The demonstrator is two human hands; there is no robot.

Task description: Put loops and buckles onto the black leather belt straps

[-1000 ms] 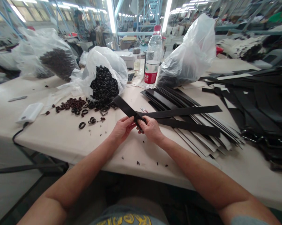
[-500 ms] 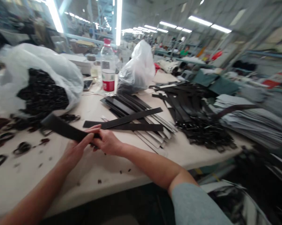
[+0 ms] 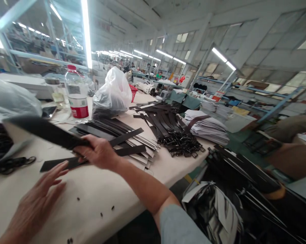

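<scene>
My right hand point(image 3: 99, 153) is closed around one end of a wide black leather strap point(image 3: 44, 132). The strap rises to the left above the table, its far end blurred. My left hand point(image 3: 39, 200) is off the strap, fingers stretched out and apart, low over the tabletop at the lower left. Beneath the held strap, another black strip point(image 3: 131, 150) lies on the table, partly covered by my right hand. Just behind is a stack of black strips point(image 3: 104, 128) with pale undersides. To its right are black straps with buckles point(image 3: 179, 144) in a heap.
A red-capped bottle point(image 3: 77, 98), a glass jar point(image 3: 57, 93) and a white plastic bag point(image 3: 113, 91) stand at the back. Dark rings point(image 3: 14, 164) lie at left, grey sheets point(image 3: 206, 125) at right. Below the table edge is a sack of strips point(image 3: 214, 210).
My left hand has let go of the strap and opened, moving down and left. My right hand keeps the strap. The view has swung to the right.
</scene>
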